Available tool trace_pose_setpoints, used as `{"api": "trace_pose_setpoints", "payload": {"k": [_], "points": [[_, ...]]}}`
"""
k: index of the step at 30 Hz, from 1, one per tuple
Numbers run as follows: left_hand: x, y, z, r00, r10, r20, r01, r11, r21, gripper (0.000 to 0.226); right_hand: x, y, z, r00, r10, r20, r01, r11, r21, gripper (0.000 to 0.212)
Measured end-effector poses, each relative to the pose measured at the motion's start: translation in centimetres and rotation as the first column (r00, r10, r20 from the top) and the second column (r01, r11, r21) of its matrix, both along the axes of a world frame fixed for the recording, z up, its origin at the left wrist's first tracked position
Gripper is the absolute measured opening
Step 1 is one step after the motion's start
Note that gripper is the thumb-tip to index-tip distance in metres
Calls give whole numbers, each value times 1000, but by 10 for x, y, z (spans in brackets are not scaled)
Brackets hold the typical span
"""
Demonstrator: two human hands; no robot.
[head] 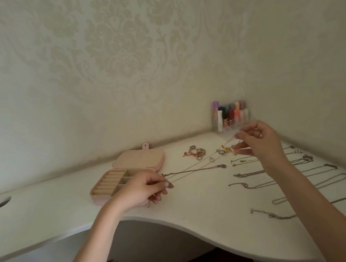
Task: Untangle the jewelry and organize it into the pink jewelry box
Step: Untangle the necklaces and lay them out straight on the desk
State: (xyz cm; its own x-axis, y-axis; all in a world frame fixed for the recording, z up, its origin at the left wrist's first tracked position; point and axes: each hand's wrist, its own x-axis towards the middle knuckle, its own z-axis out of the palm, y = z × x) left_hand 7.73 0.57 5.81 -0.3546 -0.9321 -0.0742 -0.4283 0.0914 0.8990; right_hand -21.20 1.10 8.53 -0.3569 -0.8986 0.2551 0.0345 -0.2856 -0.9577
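A thin chain necklace (201, 163) stretches in the air between my two hands. My left hand (144, 190) pinches its lower end just right of the open pink jewelry box (129, 173). Raised above the desk, my right hand (256, 141) pinches the other end between thumb and fingertips. A second chain with a teardrop pendant (222, 166) lies under the stretched one. Rings and small pieces (197, 151) sit behind them, beside a gold tangle (228, 149). Several untangled chains (258, 183) lie in rows at the right.
The white desk (197, 205) has a curved front edge and a round cable hole (0, 202) at far left. A clear organizer with lipsticks (231, 116) stands in the back corner. Patterned walls close in behind and at the right.
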Motion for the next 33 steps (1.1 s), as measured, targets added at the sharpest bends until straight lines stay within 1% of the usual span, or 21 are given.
{"api": "trace_pose_setpoints", "payload": {"k": [3,5,7,8,10,12,14,16,17,19,20,22,25,27,29,30,31,33], "points": [[4,3,2,997,74,32,-73,997,-32,14,-8,-8,-19,995,-30,-95,36,998,58,9],[8,1,3,993,121,3,-121,992,-17,13,-11,-13,-28,979,-64,-195,82,993,86,8],[12,0,6,987,151,-60,-150,988,28,14,-11,-17,-34,952,-85,-295,121,987,105,5],[13,-1,7,986,160,-49,-159,987,27,16,-11,-18,-37,936,-92,-341,136,985,109,5],[13,-1,7,984,178,6,-178,984,-6,17,-9,-20,-41,889,-117,-443,177,980,95,7],[12,-2,2,979,202,37,-201,979,-19,16,-7,-23,-46,811,-137,-569,210,976,64,6],[10,-3,-5,975,196,106,-186,978,-97,16,-5,-26,-49,741,-138,-658,218,975,41,2],[8,-3,-9,954,187,233,-127,959,-252,12,-4,-27,-52,721,-111,-684,202,978,55,2],[5,-2,-10,943,190,274,-97,942,-321,10,-2,-27,-53,729,-95,-678,185,981,62,2],[0,-1,-9,924,183,336,-30,911,-412,7,1,-25,-52,773,-61,-631,134,989,69,2],[-3,0,-9,898,183,400,14,897,-442,6,3,-25,-52,789,-45,-613,111,991,70,2],[-5,1,-8,807,183,561,99,895,-436,10,5,-24,-53,795,-2,-606,71,993,90,2],[-7,3,-5,736,151,660,149,915,-376,14,8,-25,-56,776,60,-628,30,991,132,2],[-9,4,-1,723,129,679,161,924,-347,13,6,-28,-61,711,77,-699,37,989,146,6],[-11,5,4,741,119,661,136,937,-321,13,5,-31,-66,627,61,-777,70,989,134,10],[-12,6,7,760,126,638,115,940,-323,14,5,-32,-67,582,23,-813,102,990,101,9],[-14,5,9,771,142,621,105,933,-344,17,5,-33,-66,533,-20,-846,135,989,61,7],[-18,1,6,768,186,613,100,911,-401,31,7,-31,-61,404,-65,-912,176,984,7,17]]}}
